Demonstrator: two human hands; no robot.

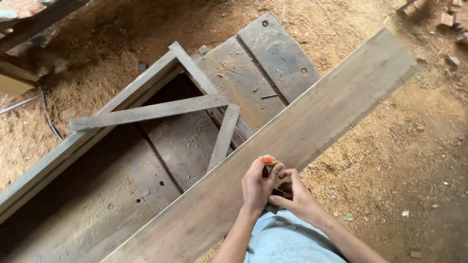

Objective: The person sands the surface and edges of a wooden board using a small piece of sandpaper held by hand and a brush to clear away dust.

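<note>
Pinching a small dark tool with an orange tip (267, 165), the fingers (274, 171) of your left hand (257, 186) are closed around it at the near edge of the long wooden plank (312, 131). Your right hand (298, 197) is just beside, its fingers curled on the lower dark part of the same tool, touching the left hand. Both hands are over the edge of the plank, above your light blue clothing (285, 241). The plank lies diagonally across the grey wooden bench (253, 73), which has bolt holes and sawdust on it. To the left, a frame of thin wooden strips (146, 113) rests on the bench. The floor (404, 146) around is covered with sawdust.
</note>
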